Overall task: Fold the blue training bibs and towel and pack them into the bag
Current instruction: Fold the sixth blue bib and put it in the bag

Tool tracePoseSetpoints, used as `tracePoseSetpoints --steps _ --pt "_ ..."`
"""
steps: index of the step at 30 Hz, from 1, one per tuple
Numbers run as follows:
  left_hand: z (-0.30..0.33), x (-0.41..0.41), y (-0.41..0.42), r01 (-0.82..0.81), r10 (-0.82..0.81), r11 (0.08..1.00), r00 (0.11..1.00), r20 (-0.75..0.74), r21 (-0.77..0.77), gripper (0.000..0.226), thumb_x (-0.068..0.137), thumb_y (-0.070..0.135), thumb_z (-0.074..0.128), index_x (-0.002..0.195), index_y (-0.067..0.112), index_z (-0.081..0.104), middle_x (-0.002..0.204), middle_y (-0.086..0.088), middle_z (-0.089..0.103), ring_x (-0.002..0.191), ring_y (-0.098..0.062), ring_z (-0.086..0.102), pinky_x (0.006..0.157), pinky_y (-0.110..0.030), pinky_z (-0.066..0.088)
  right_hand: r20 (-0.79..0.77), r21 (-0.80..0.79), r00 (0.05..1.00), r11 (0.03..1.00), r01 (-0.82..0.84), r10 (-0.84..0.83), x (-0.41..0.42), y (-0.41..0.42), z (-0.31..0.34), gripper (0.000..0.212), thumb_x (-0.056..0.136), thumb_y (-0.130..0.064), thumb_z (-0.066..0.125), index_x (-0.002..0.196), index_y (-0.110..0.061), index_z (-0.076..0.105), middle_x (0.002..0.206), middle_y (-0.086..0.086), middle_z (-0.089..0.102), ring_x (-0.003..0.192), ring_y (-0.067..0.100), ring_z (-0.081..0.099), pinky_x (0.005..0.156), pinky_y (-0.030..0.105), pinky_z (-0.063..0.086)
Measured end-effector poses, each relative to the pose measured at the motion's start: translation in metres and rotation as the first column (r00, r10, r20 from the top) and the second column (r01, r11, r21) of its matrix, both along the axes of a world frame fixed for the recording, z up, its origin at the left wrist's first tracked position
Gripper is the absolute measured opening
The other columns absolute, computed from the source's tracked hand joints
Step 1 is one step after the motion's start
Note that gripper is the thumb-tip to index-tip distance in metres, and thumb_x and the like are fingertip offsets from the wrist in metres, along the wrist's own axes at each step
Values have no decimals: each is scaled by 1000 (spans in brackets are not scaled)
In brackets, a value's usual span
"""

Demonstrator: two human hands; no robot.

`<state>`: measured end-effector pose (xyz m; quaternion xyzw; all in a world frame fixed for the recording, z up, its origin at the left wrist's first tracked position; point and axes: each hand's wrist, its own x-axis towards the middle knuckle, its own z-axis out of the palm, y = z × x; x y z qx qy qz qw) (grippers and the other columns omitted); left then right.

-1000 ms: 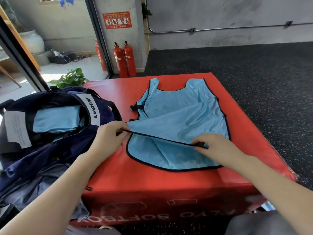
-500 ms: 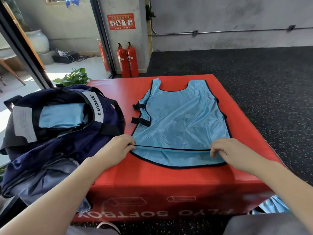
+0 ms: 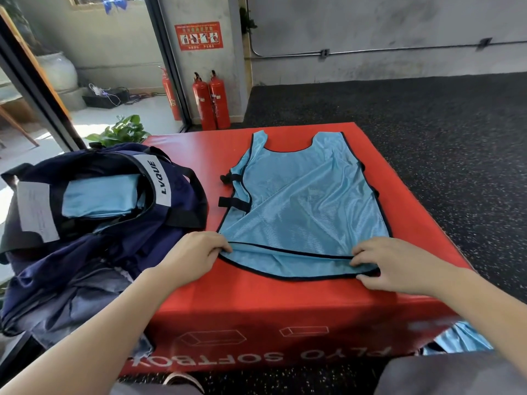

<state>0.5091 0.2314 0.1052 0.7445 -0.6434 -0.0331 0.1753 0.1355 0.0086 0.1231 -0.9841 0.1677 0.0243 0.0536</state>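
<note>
The red soft box (image 3: 285, 303) serves as the bench and carries the work. The navy bag (image 3: 94, 223) lies at its left edge, mouth open upward, with folded blue fabric (image 3: 99, 196) already inside. The blue training bib (image 3: 308, 206) lies flat on the box top, long axis running away from the person: neck opening at the far end, hem at the near end, black side straps (image 3: 233, 202) toward the bag. The fabric appears to be thin mesh, judged light, limp and somewhat slippery; it will hold no shape, so take hold at the black-bound edges or corners, where the trim gives the firmest purchase. The left hand (image 3: 194, 259) pinches the upper layer's hem at the near left corner. The right hand (image 3: 390, 265) pinches the hem at the near right corner, thumb below, fingers on top
</note>
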Motion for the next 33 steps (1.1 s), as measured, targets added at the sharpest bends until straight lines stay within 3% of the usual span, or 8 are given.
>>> tracePoseSetpoints --steps 4,8,11,14,17,22,27,33 --pt "6 -2 2 4 -4 1000 1000 -18 27 24 90 12 66 102 30 78 104 20 72 93 -1 64 88 -24 52 100 -175 989 980 -92 110 0 3 -8 33 87 -43 48 92 -30 78 95 -16 69 76 11 66 64 32 55" --pt "10 -6 4 -21 23 999 999 -46 48 19 88 26 72 105 32 79 113 17 70 81 9 59 86 -18 50 176 -214 974 971 -106 145 1 5 -13 32 88 -37 47 84 -31 78 90 -19 69 67 12 64 59 28 53" --pt "10 -6 4 -48 51 993 998 -27 110 34 82 55 74 110 37 76 121 24 63 92 11 56 92 -16 45 210 7 978 1000 12 -13 1 3 -14 24 86 -39 53 88 -30 75 94 -21 69 83 1 65 74 27 56" --pt "12 -7 4 -70 74 984 997 -16 165 51 74 71 70 114 39 73 120 29 53 108 4 56 95 -17 40 223 288 949 945 154 -223 2 1 -14 5 83 -24 72 85 -28 75 88 -20 71 86 1 66 81 28 53" --pt "11 -10 4 -64 63 990 998 10 122 42 79 63 72 111 36 75 119 24 63 104 1 60 96 -22 46 216 457 895 851 260 -390 2 2 -11 11 81 -17 77 81 -28 75 81 -20 73 80 2 67 78 22 52" --pt "5 -16 3 -74 74 997 996 48 6 15 92 35 69 102 27 76 101 15 73 89 -9 66 84 -32 54 185 502 881 812 297 -436 3 3 -7 14 79 -17 78 77 -30 73 79 -19 72 75 2 66 71 19 50" --pt "5 -18 -2 -74 74 997 997 8 -15 14 92 22 68 104 24 76 102 10 71 94 -10 63 87 -30 52 155 431 925 866 253 -348 8 9 2 5 82 -35 70 77 -32 69 84 -21 70 81 2 65 77 29 52" --pt "17 -22 -8 -14 15 990 1000 12 -142 11 82 17 78 91 22 77 86 12 70 79 -7 63 81 -34 53 300 340 940 939 53 -162 60 50 9 21 89 -56 58 93 -36 64 106 -22 61 105 -1 58 95 29 48"
